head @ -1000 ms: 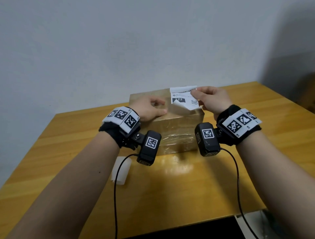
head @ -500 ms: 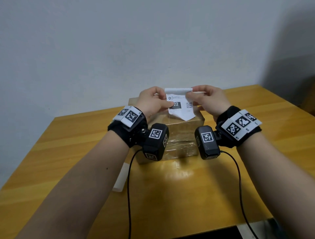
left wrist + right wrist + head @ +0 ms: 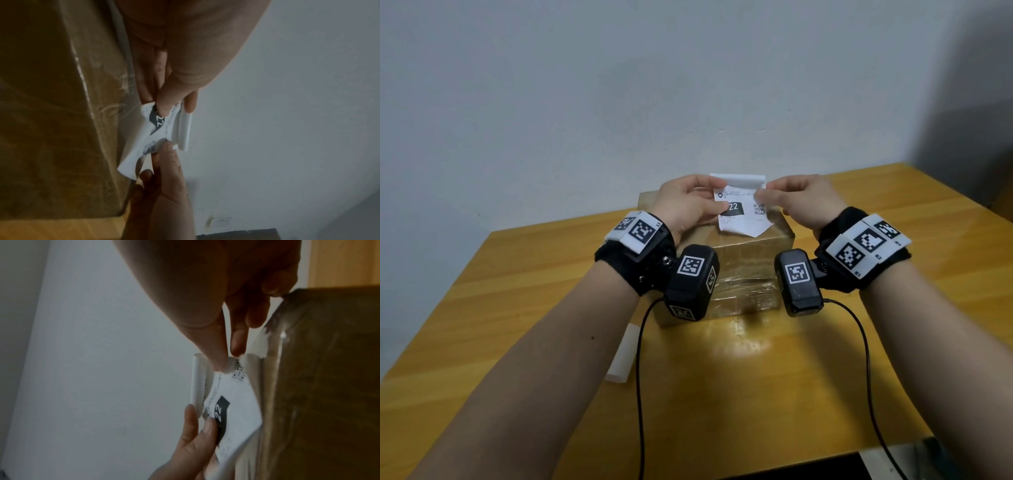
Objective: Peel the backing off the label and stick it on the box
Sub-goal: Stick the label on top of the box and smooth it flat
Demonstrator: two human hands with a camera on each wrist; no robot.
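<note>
The white label (image 3: 743, 210), printed with "22" on a black patch and a small QR code, hangs just above the far top edge of the tape-wrapped cardboard box (image 3: 748, 263). My left hand (image 3: 719, 196) pinches its left edge and my right hand (image 3: 765, 191) pinches its upper right corner. The label's top edge is curled into a roll. In the left wrist view my thumb presses on the black patch of the label (image 3: 162, 128) beside the box (image 3: 51, 113). The right wrist view shows the label (image 3: 232, 410) facing me, close to the box (image 3: 329, 369).
The box stands at the middle back of a wooden table (image 3: 722, 394) against a pale wall. A white paper strip (image 3: 624, 354) lies on the table under my left forearm. Black cables hang from both wrist cameras toward the table's front edge.
My left hand left the box top and took hold of the label's left edge. The label, held before by the right hand alone, is now stretched between both hands.
</note>
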